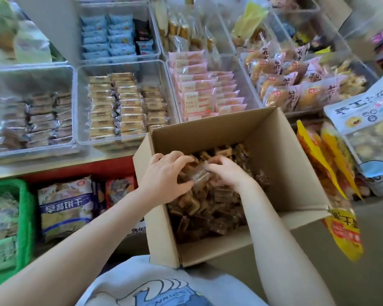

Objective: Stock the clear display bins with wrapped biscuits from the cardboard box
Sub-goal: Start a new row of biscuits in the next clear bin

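From the head camera, an open cardboard box [281, 173] sits in front of the person, its flaps up, partly filled with a loose heap of brown wrapped biscuits [208, 208]. Both hands are down inside the box. The left hand [164, 175] has its fingers curled over the top of a stack of the packets, thumb tucked under its near side, and the right hand [227, 171] curls its fingers round the other end of the same stack, so the two hands grasp one bunch of clear-wrapped packets [197, 174] between them, just above the heap. Beyond the box, on a shelf, stand clear display bins: one with beige wrapped biscuits [119, 107] in neat rows, directly behind the box's far left corner; one to its left with dark grey-brown packets [38, 120]; one to its right with pink packets [206, 93]; and one further back with light blue packets [107, 36]. Below the shelf, a green plastic basket [24, 217] sits at the left, and beside it a large blue-and-white bag of biscuits [65, 208]. Yellow snack bags [332, 168] hang to the right of the box.
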The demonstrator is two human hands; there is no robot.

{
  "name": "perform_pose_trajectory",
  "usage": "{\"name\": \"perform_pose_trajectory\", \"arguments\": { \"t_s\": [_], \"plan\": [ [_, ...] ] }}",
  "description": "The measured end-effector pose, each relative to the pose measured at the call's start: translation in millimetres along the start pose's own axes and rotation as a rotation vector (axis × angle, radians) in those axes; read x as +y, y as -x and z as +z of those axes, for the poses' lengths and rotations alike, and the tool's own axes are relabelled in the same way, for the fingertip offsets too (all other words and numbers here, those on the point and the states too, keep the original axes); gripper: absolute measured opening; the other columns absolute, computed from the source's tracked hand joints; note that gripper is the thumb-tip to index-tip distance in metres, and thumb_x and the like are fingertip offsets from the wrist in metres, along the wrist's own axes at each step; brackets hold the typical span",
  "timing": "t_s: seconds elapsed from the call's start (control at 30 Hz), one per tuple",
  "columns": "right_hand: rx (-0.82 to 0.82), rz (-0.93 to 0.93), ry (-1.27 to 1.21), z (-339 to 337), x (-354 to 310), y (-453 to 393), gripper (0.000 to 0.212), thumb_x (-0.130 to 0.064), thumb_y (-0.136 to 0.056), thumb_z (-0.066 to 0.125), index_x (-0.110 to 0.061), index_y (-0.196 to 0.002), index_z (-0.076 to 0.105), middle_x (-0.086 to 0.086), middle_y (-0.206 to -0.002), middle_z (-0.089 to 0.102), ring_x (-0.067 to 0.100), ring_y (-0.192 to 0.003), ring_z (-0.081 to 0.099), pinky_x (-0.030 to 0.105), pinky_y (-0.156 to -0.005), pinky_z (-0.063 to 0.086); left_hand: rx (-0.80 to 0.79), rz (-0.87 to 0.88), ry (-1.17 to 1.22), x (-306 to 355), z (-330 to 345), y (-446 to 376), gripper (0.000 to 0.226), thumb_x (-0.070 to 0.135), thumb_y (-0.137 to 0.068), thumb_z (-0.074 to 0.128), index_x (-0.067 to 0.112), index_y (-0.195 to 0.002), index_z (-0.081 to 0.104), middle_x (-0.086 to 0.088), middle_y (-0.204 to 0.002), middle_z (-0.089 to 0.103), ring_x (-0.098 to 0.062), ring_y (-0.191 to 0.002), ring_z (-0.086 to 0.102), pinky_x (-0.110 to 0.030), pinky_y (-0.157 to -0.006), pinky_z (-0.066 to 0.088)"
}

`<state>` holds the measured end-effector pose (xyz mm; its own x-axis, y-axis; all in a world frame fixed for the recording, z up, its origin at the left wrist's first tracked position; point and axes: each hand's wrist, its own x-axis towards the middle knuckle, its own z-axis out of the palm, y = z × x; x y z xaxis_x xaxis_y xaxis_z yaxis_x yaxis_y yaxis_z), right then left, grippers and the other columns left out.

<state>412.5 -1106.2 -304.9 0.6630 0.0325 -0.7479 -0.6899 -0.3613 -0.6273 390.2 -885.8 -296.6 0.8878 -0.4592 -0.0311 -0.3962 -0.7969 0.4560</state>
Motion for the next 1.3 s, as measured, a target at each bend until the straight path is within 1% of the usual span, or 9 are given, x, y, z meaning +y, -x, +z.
{"name": "perform_pose_trajectory", "arguments": {
  "t_s": [0.1,0.23,0.33,0.47,0.73,0.97,1.07,1.17,1.3],
  "plan": [
    [-0.113,-0.180,-0.279,1.9,-30.7,26.8,0.033,-0.030,-0.100,0.059,-0.029,-0.133,0.057,0.014,-0.115,0.068,0.024,-0.091,0.064,0.035,-0.079,0.053,-0.112,-0.003,0.244,4.5,-28.2,-5.2,0.079,0.046,-0.083,0.077,0.039,-0.151,0.035,0.003,-0.153,0.035,-0.019,-0.135,0.041,-0.040,-0.111,0.039],
    [-0.183,-0.267,-0.245,18.9,-66.2,54.6,0.047,-0.053,-0.104,0.041,-0.020,-0.126,0.066,0.018,-0.086,0.061,0.025,-0.074,0.058,0.035,-0.069,0.048,0.075,-0.088,0.542,-0.7,-69.6,-6.1,0.040,0.048,-0.083,0.074,0.030,-0.118,0.065,0.012,-0.098,0.068,-0.006,-0.081,0.063,-0.035,-0.073,0.057],
    [-0.185,-0.229,-0.180,36.8,-84.1,67.4,0.076,-0.076,-0.096,0.027,-0.019,-0.125,0.066,0.014,-0.075,0.060,0.022,-0.063,0.056,0.030,-0.059,0.045,0.118,-0.332,0.984,-12.2,-99.9,-3.6,0.030,0.046,-0.093,0.062,0.017,-0.090,0.066,0.002,-0.065,0.061,-0.014,-0.054,0.053,-0.027,-0.051,0.043],
    [-0.166,-0.355,-0.257,85.7,-116.1,74.1,0.067,-0.072,-0.092,0.038,-0.019,-0.125,0.063,0.013,-0.097,0.068,0.026,-0.080,0.067,0.032,-0.061,0.052,0.065,-0.473,1.189,-50.0,-124.7,10.0,0.037,0.047,-0.100,0.050,0.014,-0.087,0.059,-0.008,-0.065,0.046,-0.012,-0.052,0.038,-0.020,-0.045,0.024],
    [-0.168,-0.253,-0.132,232.6,-180.7,36.3,0.030,-0.047,-0.104,0.047,-0.026,-0.117,0.064,0.002,-0.077,0.067,0.021,-0.067,0.059,0.030,-0.062,0.049,0.057,-0.448,0.746,-187.8,-164.6,80.1,0.010,0.055,-0.093,0.060,0.049,-0.099,0.064,0.020,-0.097,0.072,0.001,-0.094,0.065,-0.030,-0.089,0.052],
    [-0.076,-0.216,0.137,356.4,-221.7,-16.9,0.024,-0.048,-0.101,0.047,-0.033,-0.103,0.066,-0.003,-0.099,0.061,0.018,-0.086,0.055,0.031,-0.073,0.041,0.141,-0.475,0.684,-311.5,-195.2,138.9,0.017,0.038,-0.087,0.076,0.053,-0.083,0.069,0.022,-0.071,0.060,-0.001,-0.066,0.052,-0.021,-0.065,0.044],
    [0.039,-0.217,0.136,406.0,-245.3,-48.8,0.031,-0.048,-0.099,0.043,-0.029,-0.098,0.067,-0.004,-0.098,0.059,0.020,-0.093,0.053,0.031,-0.075,0.040,0.302,-0.618,0.547,-372.0,-191.8,154.5,0.040,0.052,-0.082,0.075,0.041,-0.119,0.064,0.010,-0.113,0.059,-0.009,-0.103,0.057,-0.029,-0.093,0.046],
    [0.140,-0.177,0.026,436.1,-272.0,-76.8,0.034,-0.041,-0.103,0.042,-0.020,-0.116,0.065,0.001,-0.104,0.059,0.018,-0.087,0.052,0.026,-0.061,0.035,0.201,-0.780,0.173,-427.5,-179.2,176.1,0.087,0.070,-0.084,0.061,0.024,-0.152,0.035,-0.010,-0.156,0.034,-0.028,-0.142,0.033,-0.043,-0.115,0.024],
    [0.208,-0.166,0.032,472.6,-304.1,-122.2,0.041,-0.051,-0.091,0.046,-0.025,-0.116,0.067,0.004,-0.122,0.065,0.027,-0.102,0.059,0.032,-0.063,0.039,0.029,-0.731,0.064,-453.2,-155.6,197.4,0.097,0.080,-0.090,0.029,0.025,-0.160,-0.007,-0.011,-0.167,0.010,-0.029,-0.153,0.010,-0.047,-0.123,0.003]
  ]
}}
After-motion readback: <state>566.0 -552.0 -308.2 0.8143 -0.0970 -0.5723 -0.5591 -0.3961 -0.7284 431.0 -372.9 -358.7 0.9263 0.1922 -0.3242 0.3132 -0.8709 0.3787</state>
